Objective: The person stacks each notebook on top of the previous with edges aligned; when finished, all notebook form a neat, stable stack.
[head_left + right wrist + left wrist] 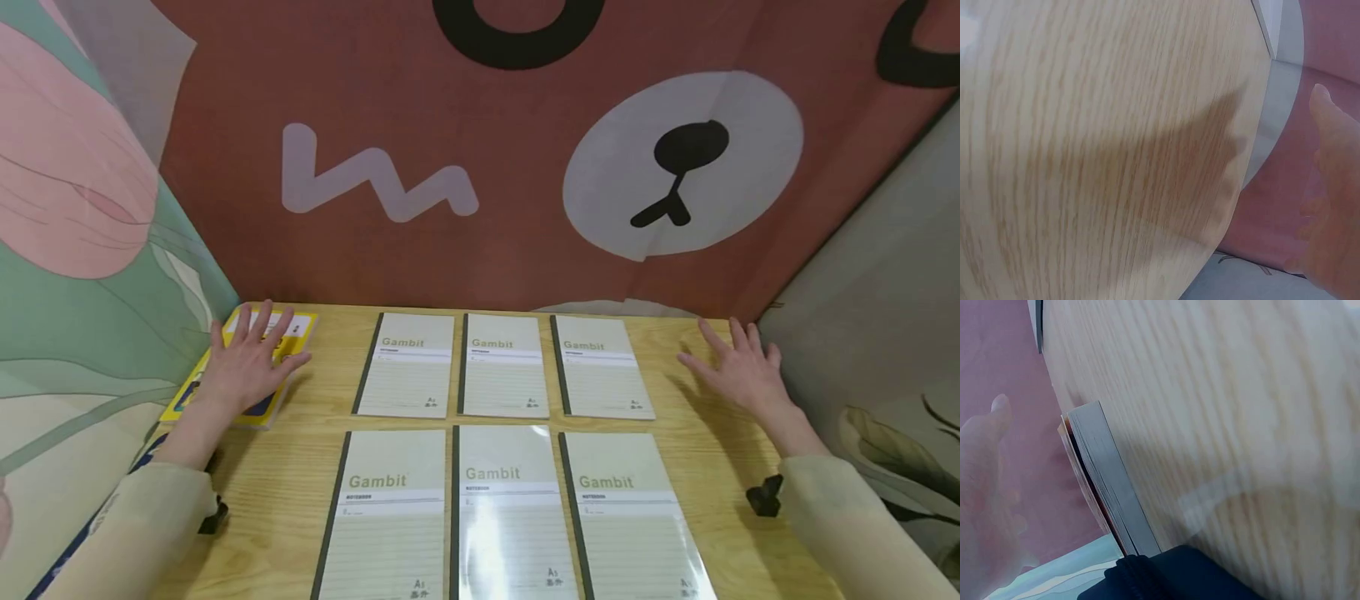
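Glossy paper notebooks [506, 508], matt wooden table [697, 450]

Six pale green "Gambit" notebooks [504, 433] in two rows of three at centre, light wooden tabletop [712, 450], brown bear-face cloth backdrop [525, 167] at twelve o'clock, green and pink floral cloth panel [82, 250] at nine o'clock

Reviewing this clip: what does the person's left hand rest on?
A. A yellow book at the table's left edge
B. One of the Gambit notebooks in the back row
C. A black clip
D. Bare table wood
A: in the head view the left hand lies flat, fingers straight, on the yellow book at the left edge of the table, apart from the six Gambit notebooks.
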A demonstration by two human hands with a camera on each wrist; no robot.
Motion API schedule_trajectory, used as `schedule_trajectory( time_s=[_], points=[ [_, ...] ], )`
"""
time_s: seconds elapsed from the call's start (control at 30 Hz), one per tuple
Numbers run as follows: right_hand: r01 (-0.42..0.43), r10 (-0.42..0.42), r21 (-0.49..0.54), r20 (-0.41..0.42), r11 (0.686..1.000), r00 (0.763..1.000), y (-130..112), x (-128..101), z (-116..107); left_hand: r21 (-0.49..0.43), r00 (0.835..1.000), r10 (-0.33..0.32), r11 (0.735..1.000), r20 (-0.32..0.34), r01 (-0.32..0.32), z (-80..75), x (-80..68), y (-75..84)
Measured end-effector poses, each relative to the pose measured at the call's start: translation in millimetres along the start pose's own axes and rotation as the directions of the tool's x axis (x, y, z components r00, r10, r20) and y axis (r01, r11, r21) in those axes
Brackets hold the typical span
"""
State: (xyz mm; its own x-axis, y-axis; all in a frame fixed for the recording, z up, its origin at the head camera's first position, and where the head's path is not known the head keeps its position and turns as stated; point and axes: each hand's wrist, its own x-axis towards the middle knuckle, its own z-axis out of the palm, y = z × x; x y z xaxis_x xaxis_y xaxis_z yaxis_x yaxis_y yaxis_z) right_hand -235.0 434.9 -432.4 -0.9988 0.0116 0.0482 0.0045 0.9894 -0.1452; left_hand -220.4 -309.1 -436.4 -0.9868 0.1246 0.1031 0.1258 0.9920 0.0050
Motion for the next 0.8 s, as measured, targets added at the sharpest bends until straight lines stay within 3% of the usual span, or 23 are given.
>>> schedule_trajectory(
  time_s=[0.27, 0.43, 0.8],
  points=[
    [-0.004, 0.004, 0.003, 0.019, 1.0, 1.0, -2.0, 2.2, 2.1, -0.023, 1.0, -0.005, 1.0, -0.004, 0.005, -1.0, 1.5, -2.2],
    [0.0, 0.0, 0.0, 0.022, 1.0, 1.0, -3.8, 2.9, 4.0, -0.083, 1.0, 0.01, 0.996, -0.025, -0.012, -3.0, 3.5, 2.0],
    [0.008, -0.01, 0.06, 0.032, 0.998, 0.999, -17.8, 3.4, 4.5, -0.283, 1.0, 0.009, 0.959, -0.024, -0.015, -9.3, 17.0, 36.8]
  ],
)
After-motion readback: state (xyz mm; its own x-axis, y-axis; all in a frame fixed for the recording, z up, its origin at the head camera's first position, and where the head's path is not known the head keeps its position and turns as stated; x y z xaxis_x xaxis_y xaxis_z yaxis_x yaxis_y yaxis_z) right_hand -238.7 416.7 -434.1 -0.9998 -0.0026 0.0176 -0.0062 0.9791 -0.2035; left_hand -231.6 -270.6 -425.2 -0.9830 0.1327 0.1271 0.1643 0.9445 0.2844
